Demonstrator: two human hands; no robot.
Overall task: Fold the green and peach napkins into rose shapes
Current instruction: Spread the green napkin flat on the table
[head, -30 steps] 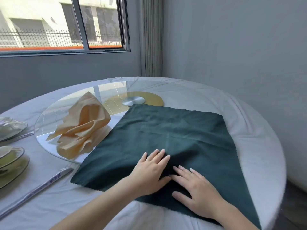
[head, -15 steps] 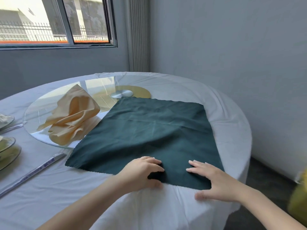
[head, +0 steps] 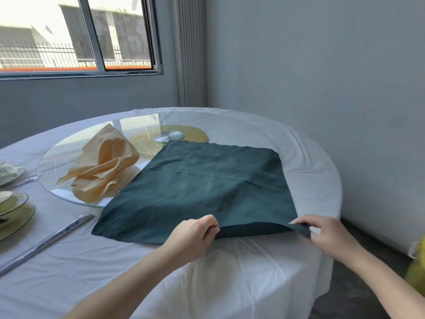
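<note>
A: Whereabouts of the green napkin (head: pixel 200 187)?
B: Spread on the white surface (head: pixel 115 261), far corner over the glass turntable (head: pixel 53 180). Near edge raised off the cloth.
A: Grip?
B: By the left hand (head: pixel 195 231), a pinch mid-edge; by the right hand (head: pixel 328 233), a pinch at the right corner. Both clamped on fabric.
A: And the peach napkin (head: pixel 103 166)?
B: Crumpled on the turntable, left, untouched.

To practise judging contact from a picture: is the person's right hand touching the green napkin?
Touching. The head view shows the right hand pinching the near right corner of the green napkin between thumb and fingers, with that corner raised.
</note>
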